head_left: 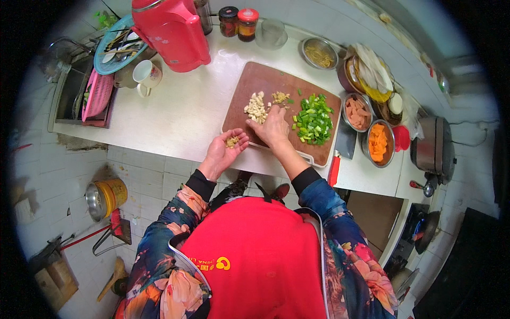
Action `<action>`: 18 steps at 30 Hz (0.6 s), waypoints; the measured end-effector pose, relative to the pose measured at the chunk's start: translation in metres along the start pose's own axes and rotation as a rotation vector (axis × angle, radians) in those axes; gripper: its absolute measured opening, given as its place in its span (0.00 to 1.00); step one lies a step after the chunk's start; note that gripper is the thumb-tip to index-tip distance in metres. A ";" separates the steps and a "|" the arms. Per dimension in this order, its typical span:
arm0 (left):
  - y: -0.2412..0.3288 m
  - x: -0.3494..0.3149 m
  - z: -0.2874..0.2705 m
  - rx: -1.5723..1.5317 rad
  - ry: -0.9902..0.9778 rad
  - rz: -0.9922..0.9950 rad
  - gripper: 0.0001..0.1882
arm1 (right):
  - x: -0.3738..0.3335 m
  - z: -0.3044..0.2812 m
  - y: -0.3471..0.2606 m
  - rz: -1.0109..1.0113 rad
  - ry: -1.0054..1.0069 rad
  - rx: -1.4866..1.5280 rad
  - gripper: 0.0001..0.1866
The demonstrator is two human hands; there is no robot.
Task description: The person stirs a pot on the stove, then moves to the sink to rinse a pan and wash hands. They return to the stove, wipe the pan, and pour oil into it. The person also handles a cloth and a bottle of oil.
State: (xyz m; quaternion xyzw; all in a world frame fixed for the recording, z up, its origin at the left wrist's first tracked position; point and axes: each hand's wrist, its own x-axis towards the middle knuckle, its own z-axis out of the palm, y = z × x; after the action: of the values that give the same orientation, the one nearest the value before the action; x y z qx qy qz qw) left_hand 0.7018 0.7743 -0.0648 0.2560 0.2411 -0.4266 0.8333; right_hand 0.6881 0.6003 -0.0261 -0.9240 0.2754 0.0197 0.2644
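Observation:
My left hand is turned palm up at the counter's front edge, fingers slightly cupped around a small heap of chopped ginger. My right hand reaches over the brown cutting board, its fingertips bent down at another pile of chopped ginger. Its thumb stands apart from the fingers, beside the chopped garlic; nothing shows in its grip, though the fingertips are partly hidden. Right of that hand lies a wide pile of cut green onion.
A knife with a red handle lies right of the board. Beyond it are bowls of pink slices and orange pieces. A red kettle, a mug and jars stand farther back. At right, a stove flame burns blue.

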 end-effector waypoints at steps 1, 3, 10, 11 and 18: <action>0.003 -0.002 0.001 0.003 0.007 0.006 0.14 | -0.002 -0.003 -0.005 -0.006 -0.007 -0.021 0.35; 0.007 -0.004 0.004 0.010 0.021 0.018 0.14 | -0.002 -0.005 -0.014 -0.017 -0.020 -0.062 0.30; 0.006 0.007 0.013 0.065 0.015 0.042 0.15 | 0.002 0.015 0.012 -0.248 0.052 -0.062 0.15; 0.006 0.008 0.017 0.076 0.025 0.048 0.15 | 0.003 0.016 0.016 -0.272 0.054 -0.059 0.15; 0.000 0.028 0.031 0.119 0.027 0.043 0.15 | 0.011 0.007 0.022 -0.212 -0.013 -0.022 0.14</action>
State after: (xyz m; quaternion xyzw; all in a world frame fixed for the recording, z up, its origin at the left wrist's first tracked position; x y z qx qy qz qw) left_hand 0.7223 0.7384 -0.0589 0.3160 0.2209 -0.4188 0.8222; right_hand 0.6870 0.5830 -0.0448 -0.9507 0.1741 0.0004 0.2565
